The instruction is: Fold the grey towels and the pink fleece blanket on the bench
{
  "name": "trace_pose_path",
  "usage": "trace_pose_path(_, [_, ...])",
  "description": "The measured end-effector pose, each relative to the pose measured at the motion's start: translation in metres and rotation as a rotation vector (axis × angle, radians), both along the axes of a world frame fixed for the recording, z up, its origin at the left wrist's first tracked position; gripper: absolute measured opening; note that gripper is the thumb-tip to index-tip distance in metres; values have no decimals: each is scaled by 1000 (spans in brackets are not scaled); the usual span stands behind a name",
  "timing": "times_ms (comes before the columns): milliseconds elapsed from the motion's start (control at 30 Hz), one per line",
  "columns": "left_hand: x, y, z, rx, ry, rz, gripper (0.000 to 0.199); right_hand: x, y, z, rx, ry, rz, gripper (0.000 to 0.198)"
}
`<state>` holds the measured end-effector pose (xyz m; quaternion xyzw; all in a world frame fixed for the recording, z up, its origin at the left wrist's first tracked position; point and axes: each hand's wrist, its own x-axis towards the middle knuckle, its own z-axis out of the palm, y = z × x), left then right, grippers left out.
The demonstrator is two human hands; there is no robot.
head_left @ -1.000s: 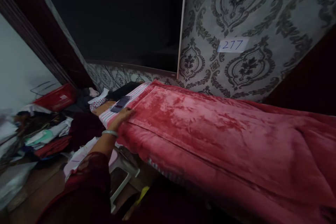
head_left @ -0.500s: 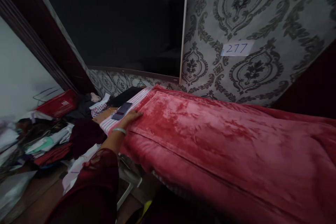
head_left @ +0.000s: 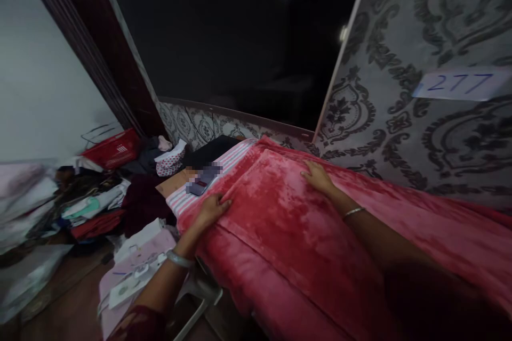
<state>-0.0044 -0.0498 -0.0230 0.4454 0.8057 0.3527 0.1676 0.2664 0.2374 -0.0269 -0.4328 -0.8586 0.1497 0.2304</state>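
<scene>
A red plush blanket [head_left: 280,213] is spread over a raised surface, with a seam running along its near side. My left hand [head_left: 210,210] rests on the blanket near its left end, fingers stretched out and thumb apart. Further to the right, my right hand [head_left: 319,177] lies on the plush with its fingers spread. Beyond the left hand, a dark phone [head_left: 198,186] sits on a striped cloth [head_left: 234,159] that shows at the blanket's left end.
Piled clothes [head_left: 96,208] and a red bag [head_left: 114,149] lie on the left. Below them is a pink item with white pieces [head_left: 140,272], beside a pale chair leg [head_left: 194,319]. A large dark screen [head_left: 240,42] and a paper marked 277 [head_left: 460,84] are on the back wall.
My right hand has come into view and lies on the blanket. My left hand stays near the blanket's left end. The view has turned left.
</scene>
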Motion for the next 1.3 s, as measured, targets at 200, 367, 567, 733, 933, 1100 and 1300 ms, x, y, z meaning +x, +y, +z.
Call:
trace_pose_path(200, [1,-8,-14,20,-60,-5,28,-62,57,-19,-80,-84,14,57])
trace_pose_path(367, [7,-13,-26,43,-75,-16,24,-93,81,-27,-128,-152,56,50])
trace_pose_path(567, [10,-14,-24,71,-13,45,15,-102,78,-25,-64,-186,-72,22])
trace_pose_path(733, [-15,-24,8,101,38,124,17,-133,83,-2,33,27,-94,19])
trace_pose_path(933, [-28,-29,-5,7,111,246,22,-176,72,-16,-34,-32,-36,21])
trace_pose_path(1100, [-22,-28,-40,160,113,387,35,-176,70,-40,-80,-73,-15,27])
trace_pose_path(1300, [-24,-27,-41,186,133,417,39,-169,66,-27,-74,-90,57,44])
